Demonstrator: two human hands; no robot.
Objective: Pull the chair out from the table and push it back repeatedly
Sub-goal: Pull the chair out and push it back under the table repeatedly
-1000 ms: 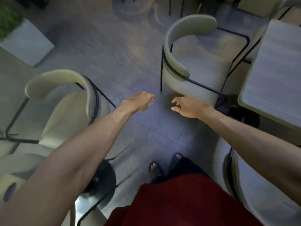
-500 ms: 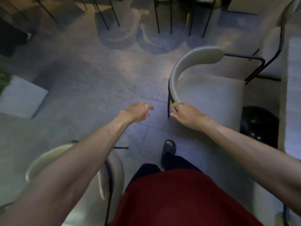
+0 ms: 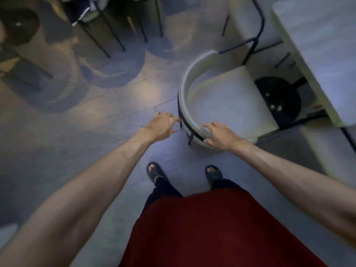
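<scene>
A cream chair (image 3: 229,105) with a curved backrest and thin black frame stands in front of me, its seat facing the pale table (image 3: 323,60) at the right. My right hand (image 3: 221,136) lies over the near end of the backrest, fingers draped on its top and thumb at its outer side. My left hand (image 3: 160,126) hovers just left of the backrest with fingers apart, fingertips close to the frame; whether they touch it I cannot tell.
The table's round black base (image 3: 279,101) sits under the table edge beyond the seat. A second cream chair (image 3: 246,22) stands behind. More chairs and dark legs (image 3: 107,31) crowd the far left. My sandalled feet (image 3: 212,173) stand on grey floor tiles.
I have stepped closer to the chair. My right hand has settled further onto the backrest, and my left hand has moved right to its outer edge. The chair at lower left has left the view.
</scene>
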